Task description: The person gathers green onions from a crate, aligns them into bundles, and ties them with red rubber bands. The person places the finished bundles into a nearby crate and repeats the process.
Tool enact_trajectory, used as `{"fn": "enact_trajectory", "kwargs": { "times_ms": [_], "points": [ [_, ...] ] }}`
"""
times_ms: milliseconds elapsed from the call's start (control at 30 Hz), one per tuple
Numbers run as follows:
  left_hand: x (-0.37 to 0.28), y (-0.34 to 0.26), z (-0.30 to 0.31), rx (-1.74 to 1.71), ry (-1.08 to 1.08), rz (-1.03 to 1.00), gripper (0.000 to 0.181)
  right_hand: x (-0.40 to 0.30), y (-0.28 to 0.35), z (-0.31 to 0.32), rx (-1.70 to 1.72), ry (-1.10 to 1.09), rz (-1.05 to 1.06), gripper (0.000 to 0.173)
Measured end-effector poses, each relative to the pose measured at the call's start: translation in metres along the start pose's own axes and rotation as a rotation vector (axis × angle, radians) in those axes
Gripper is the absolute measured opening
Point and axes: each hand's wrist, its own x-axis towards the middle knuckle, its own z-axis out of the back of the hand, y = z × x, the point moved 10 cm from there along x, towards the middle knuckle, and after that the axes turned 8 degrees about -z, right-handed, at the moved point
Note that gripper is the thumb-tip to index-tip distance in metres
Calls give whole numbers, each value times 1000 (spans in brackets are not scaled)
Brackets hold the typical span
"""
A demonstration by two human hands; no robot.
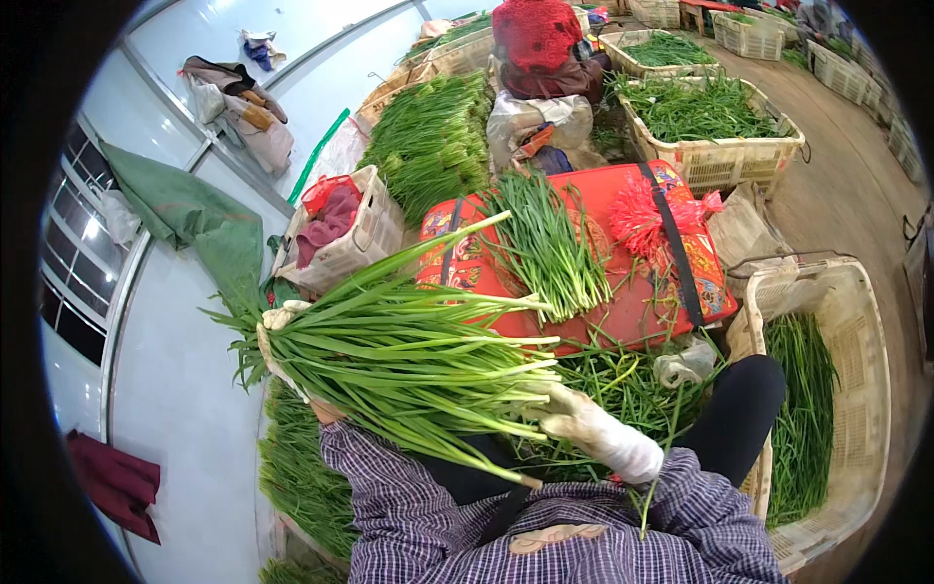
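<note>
My left hand [273, 336], in a pale work glove, is wrapped around a large bunch of long green garlic chives [408, 350]. Leaf tips stick out past it on the left, while the pale cut ends fan out to the right. Under those ends is my right hand [584, 423], also gloved, with its fingers hidden by the stems, so its grip cannot be made out. A smaller bunch of chives [551, 248] lies on a red patterned padded case [627, 219] in front of me. Loose chives [627, 387] are heaped between my knees and the case.
At my right stands a plastic crate [861, 438] holding chives. Stacked chives [430, 139] lie ahead, with more chives [306, 467] by my left side. A crate with cloth [343, 241] sits near the white wall [190, 365]. A person in red [540, 51] sits ahead beside filled crates [715, 139].
</note>
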Motion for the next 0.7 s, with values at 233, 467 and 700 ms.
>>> {"fn": "enact_trajectory", "kwargs": {
  "times_ms": [233,467,700],
  "points": [
    [-18,-8,-17,342,-47,-220,24,-14,6,35,116,-215,270,24],
    [-28,34,-47,160,242,4,22,-3,2,50,69,-263,83,27],
    [-5,15,-6,303,219,-45,17,-40,25,52,-175,-417,151,20]
  ]
}}
